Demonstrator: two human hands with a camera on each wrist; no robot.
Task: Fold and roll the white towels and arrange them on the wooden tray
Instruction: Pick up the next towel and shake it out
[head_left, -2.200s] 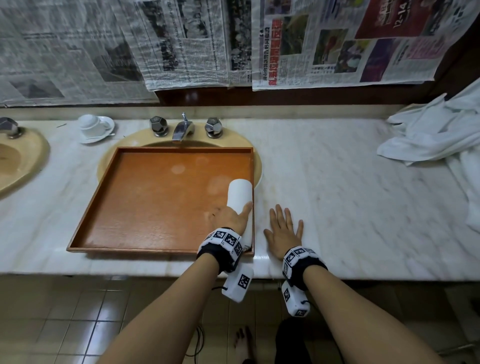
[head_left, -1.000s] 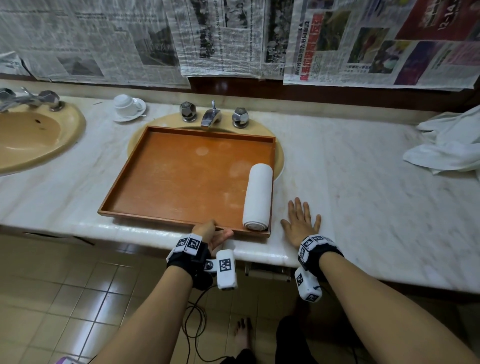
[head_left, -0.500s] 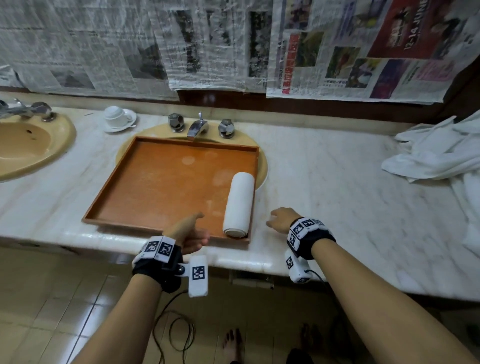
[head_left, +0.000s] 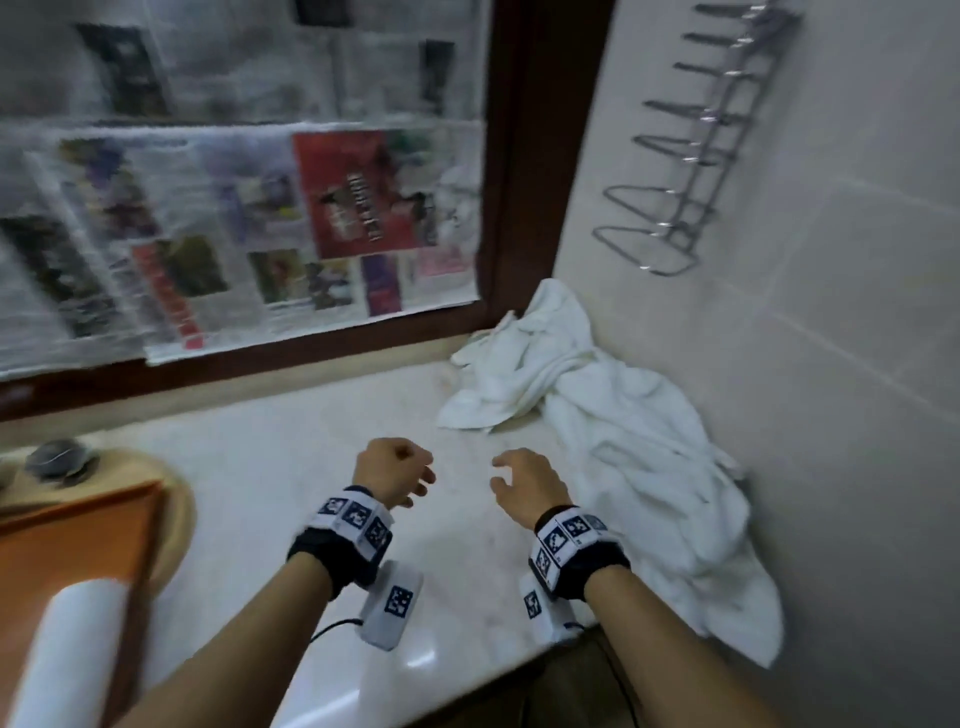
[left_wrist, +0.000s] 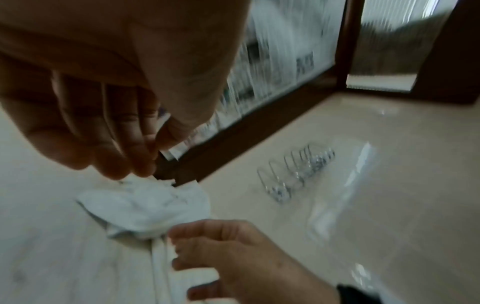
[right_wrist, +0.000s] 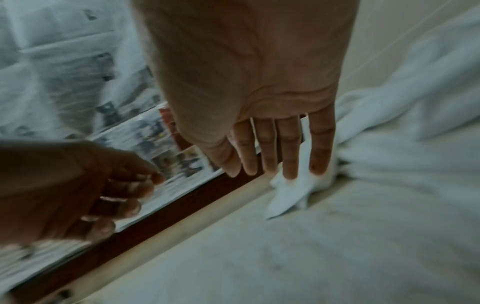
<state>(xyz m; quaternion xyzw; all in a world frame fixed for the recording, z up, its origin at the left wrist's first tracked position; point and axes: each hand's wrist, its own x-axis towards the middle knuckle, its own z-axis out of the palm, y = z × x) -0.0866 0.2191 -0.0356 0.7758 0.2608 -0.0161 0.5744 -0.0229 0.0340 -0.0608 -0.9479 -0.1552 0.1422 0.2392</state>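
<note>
Left hand (head_left: 396, 472) loosely curled, empty, right hand (head_left: 525, 483) relaxed open, seemingly just short of crumpled white towels (head_left: 618, 441)

Bare table (head_left: 291, 467) lies open ahead of your hands. To the right, the heap of white towels (head_left: 623, 441) fills the corner against the tiled wall (head_left: 831, 364); the wooden tray (head_left: 78, 545) bounds the left.
</note>
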